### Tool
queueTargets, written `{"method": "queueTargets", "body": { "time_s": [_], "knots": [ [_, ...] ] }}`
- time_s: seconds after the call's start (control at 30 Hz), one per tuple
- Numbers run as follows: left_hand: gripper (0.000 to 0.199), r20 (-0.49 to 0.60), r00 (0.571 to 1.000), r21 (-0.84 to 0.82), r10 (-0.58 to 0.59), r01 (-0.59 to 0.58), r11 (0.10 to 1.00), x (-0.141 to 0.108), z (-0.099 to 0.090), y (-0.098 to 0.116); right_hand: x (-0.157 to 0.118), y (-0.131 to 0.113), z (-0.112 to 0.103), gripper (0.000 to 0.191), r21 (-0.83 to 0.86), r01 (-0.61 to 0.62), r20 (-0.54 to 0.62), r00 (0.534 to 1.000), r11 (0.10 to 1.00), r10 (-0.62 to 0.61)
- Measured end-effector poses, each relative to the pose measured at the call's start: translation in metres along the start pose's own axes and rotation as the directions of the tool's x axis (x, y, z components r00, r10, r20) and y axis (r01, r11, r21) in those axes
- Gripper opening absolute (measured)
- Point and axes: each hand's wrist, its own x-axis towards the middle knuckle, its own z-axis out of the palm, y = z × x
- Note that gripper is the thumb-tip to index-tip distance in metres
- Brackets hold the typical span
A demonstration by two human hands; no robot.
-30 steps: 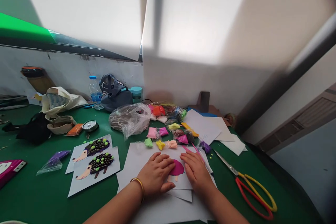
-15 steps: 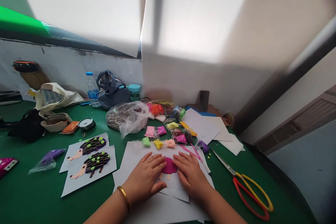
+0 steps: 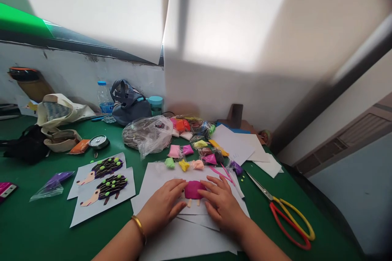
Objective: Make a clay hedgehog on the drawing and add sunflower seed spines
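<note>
I have the magenta clay-like shape (image 3: 194,190) centred between both hands, lying flat on a white paper sheet (image 3: 210,223) near the close edge of the tabletop (image 3: 43,232).

From the left grip (image 3: 163,202), the shape sits at 2 o'clock, just beyond the fingertips. This grip is spread: fingers side by side, thumb held away from them, nothing pinched in the gap. Its fingertips partly cover a small peach patch at the shape's 9 o'clock side. I see a gold bracelet (image 3: 139,228) on that wrist.

From the right grip (image 3: 223,204), the shape lies at 10 o'clock. Here the fingers fan slightly apart, the thumb is loose, and the fingertips overlap the shape's 3 o'clock edge. I cannot tell how firmly they press.

Two short peach legs (image 3: 189,203) stick out at the shape's 6 o'clock side. Going around it, I find a peach lump (image 3: 197,164) at 12 o'clock, a yellow lump (image 3: 184,165) at 11, pink strips (image 3: 221,174) at 2, and scissors (image 3: 284,210) with red and yellow handles just past 3, well apart. At 9 o'clock are two hedgehog pictures (image 3: 112,187), one overlapping the other.
</note>
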Motion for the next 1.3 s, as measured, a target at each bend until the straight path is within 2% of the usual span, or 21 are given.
{"method": "queueTargets", "body": {
  "time_s": [0.2,0.47,0.7,0.87,1.0,1.17,1.3],
  "knots": [
    [0.067,-0.043,0.998,-0.013,-0.049,0.049,0.999,0.000,0.005,0.000,0.002,-0.007,-0.001,0.043,-0.047,0.029,0.041,0.999,0.998,-0.027],
    [0.069,-0.049,0.997,-0.014,-0.056,0.055,0.998,0.001,0.006,-0.002,0.003,-0.011,-0.001,0.043,-0.061,0.054,0.041,0.998,0.997,-0.051],
    [0.072,0.000,0.991,0.024,-0.136,0.136,0.990,0.005,0.002,0.004,0.005,-0.013,0.000,0.043,-0.070,0.067,0.079,0.995,0.995,-0.062],
    [0.054,0.038,0.980,0.089,-0.195,0.191,0.978,0.020,-0.003,0.015,0.008,-0.016,0.000,0.040,-0.065,0.056,0.087,0.995,0.996,-0.050],
    [0.047,-0.020,0.974,0.140,-0.225,0.225,0.964,0.030,0.004,0.018,0.011,-0.018,0.000,0.043,-0.062,0.063,0.120,0.991,0.996,-0.055],
    [0.049,-0.065,0.975,0.075,-0.212,0.217,0.973,0.024,0.017,0.012,0.009,-0.014,0.003,0.048,-0.048,0.058,0.049,0.997,0.997,-0.056],
    [0.055,-0.077,0.967,0.053,-0.245,0.249,0.967,0.022,0.020,0.010,0.007,-0.010,0.008,0.040,-0.057,0.068,-0.017,0.997,0.996,-0.069]
  ]
}}
